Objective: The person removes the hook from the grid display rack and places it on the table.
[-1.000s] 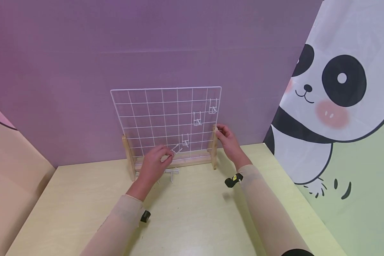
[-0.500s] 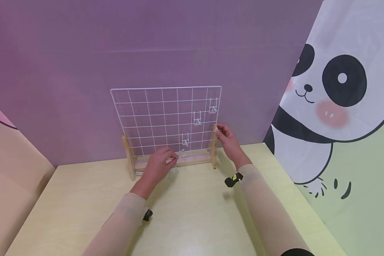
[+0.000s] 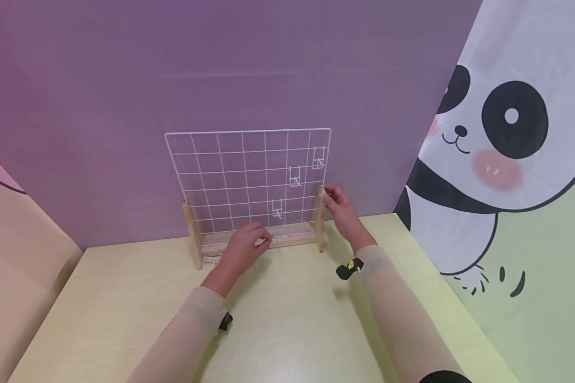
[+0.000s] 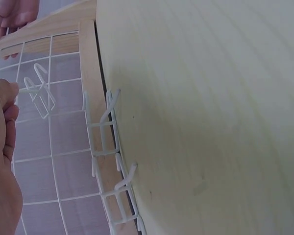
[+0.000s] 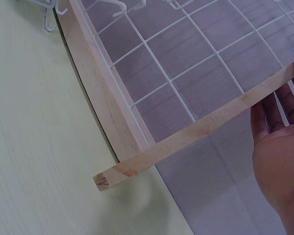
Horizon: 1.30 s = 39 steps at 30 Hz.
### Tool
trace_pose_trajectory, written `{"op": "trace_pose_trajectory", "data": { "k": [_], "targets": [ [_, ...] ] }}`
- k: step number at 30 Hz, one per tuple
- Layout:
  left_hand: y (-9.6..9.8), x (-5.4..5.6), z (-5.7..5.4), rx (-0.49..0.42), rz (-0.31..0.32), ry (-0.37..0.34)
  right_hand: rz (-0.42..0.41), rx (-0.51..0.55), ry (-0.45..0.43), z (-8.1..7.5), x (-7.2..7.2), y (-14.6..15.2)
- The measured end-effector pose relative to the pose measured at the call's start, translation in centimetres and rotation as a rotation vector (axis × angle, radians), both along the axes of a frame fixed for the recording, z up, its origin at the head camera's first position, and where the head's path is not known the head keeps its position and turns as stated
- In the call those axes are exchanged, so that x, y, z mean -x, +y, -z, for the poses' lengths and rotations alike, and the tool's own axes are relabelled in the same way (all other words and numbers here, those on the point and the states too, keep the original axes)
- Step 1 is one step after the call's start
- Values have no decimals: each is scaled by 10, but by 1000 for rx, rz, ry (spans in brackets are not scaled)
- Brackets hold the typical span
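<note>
A white wire grid panel [image 3: 249,131] stands upright in a wooden stand [image 3: 193,234]. Three white wire hooks hang on its right half: one high up [image 3: 318,159], one in the middle [image 3: 294,178] and one lower down [image 3: 277,209]. Between thumb and fingertips, my left hand [image 3: 245,249] pinches the prong of another wire hook [image 4: 37,89], close in front of the grid's lower part. Whether this hook touches the grid, I cannot tell. My right hand [image 3: 343,215] grips the top of the stand's right post [image 5: 206,128], its fingers behind the wood.
Several more wire hooks [image 4: 103,123] lie on the table [image 3: 287,319] along the stand's front bar, partly behind my left hand in the head view. Behind the stand rises a purple wall [image 3: 244,64]; a panda picture [image 3: 508,138] covers the right side.
My left hand has moved a little right and slightly down with the hook, along the grid's lower edge. The right hand has stayed on the post.
</note>
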<state>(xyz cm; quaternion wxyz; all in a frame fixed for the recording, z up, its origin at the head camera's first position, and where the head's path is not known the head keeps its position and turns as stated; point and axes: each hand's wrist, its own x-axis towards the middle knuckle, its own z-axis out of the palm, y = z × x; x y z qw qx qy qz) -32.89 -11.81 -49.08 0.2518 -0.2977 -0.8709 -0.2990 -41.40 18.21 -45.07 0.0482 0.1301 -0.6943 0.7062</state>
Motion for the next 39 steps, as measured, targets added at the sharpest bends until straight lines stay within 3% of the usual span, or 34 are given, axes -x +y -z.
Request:
{"op": "trace_pose_trajectory", "data": {
  "k": [20, 39],
  "targets": [
    [11, 2, 6, 60, -18, -170, -15, 17, 12, 2, 1, 1],
    [16, 7, 13, 120, -13, -217, -23, 20, 14, 6, 6, 2]
  ]
}}
